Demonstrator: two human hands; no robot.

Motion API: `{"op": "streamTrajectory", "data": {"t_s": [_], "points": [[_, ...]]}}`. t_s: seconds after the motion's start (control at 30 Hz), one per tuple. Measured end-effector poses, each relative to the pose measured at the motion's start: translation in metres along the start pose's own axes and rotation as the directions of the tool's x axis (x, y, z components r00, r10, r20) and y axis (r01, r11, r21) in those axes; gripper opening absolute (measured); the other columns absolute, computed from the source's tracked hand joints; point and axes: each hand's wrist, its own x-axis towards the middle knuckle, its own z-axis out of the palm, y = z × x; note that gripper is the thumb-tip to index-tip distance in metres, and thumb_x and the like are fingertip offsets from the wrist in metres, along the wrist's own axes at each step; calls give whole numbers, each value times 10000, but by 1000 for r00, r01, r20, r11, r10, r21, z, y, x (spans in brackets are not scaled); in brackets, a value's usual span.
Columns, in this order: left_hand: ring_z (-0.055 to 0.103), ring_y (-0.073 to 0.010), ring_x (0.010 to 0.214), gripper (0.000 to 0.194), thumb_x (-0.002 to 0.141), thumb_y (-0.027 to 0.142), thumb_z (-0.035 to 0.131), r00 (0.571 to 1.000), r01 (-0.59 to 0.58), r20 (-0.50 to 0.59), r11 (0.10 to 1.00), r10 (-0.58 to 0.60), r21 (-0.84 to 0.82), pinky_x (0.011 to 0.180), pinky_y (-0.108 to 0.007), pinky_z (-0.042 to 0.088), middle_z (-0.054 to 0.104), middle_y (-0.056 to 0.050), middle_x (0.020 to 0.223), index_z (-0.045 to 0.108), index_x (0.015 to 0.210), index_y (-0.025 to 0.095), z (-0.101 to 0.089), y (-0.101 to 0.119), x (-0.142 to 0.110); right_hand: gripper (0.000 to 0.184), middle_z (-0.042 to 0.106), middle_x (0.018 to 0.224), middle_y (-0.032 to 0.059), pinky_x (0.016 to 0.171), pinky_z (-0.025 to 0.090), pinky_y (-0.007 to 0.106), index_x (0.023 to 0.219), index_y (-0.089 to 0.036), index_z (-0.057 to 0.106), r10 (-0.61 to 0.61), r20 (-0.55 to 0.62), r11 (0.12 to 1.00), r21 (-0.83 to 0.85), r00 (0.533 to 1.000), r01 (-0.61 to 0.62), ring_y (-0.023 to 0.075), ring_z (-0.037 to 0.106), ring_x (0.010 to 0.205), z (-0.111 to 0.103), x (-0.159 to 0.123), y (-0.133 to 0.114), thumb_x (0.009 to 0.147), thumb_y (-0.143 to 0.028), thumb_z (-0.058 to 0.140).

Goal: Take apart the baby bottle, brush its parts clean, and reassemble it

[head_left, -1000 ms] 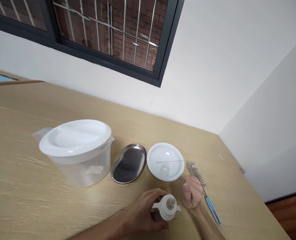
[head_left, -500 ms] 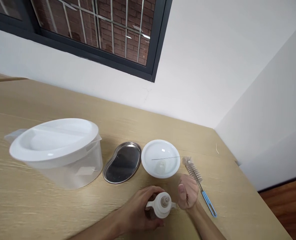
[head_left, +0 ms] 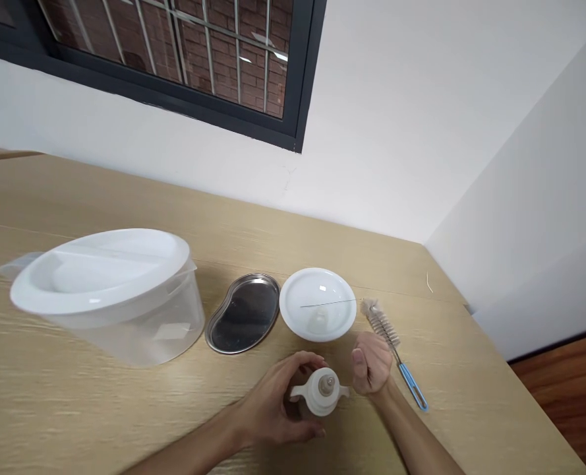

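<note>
White plastic two-handled bottle collar with a teat [head_left: 321,392] had barely shifted, gripped closely in the curled fingers of the left hand [head_left: 267,402] near the front edge of the pale wood table [head_left: 99,409], while the right hand [head_left: 371,363] stayed a closed, empty fist.

Pale wood counter [head_left: 322,247] carries a lidded clear plastic jug [head_left: 124,330], steel kidney dish [head_left: 242,314] and round white lid [head_left: 317,303] in a row. Blue-handled bottle brush [head_left: 394,346] lies right. Barred window [head_left: 174,59] above.

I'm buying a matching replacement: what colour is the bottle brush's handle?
The brush handle is light blue, best seen in the head view.
</note>
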Motion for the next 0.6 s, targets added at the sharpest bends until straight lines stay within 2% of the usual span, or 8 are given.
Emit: {"op": "streamTrajectory", "data": {"t_s": [0.37, 0.6], "points": [[645, -214, 942, 675, 635, 330, 825, 1000, -5, 2, 1000, 5, -6, 832, -306, 548, 683, -48, 1066, 523, 1230, 220, 3, -2, 1, 285, 321, 573, -34, 548, 146, 326, 686, -209, 328, -20, 22, 1000, -2, 1000, 20, 117, 277, 525, -4, -2, 2, 932, -80, 393], [619, -198, 878, 617, 628, 360, 836, 1000, 20, -15, 1000, -20, 15, 753, -274, 533, 683, -44, 1022, 562, 1162, 217, 7, -5, 0, 270, 303, 579, -39, 538, 150, 322, 706, -214, 321, -42, 19, 999, -35, 999, 42, 120, 287, 522, -7, -1, 4, 862, -13, 411]]}}
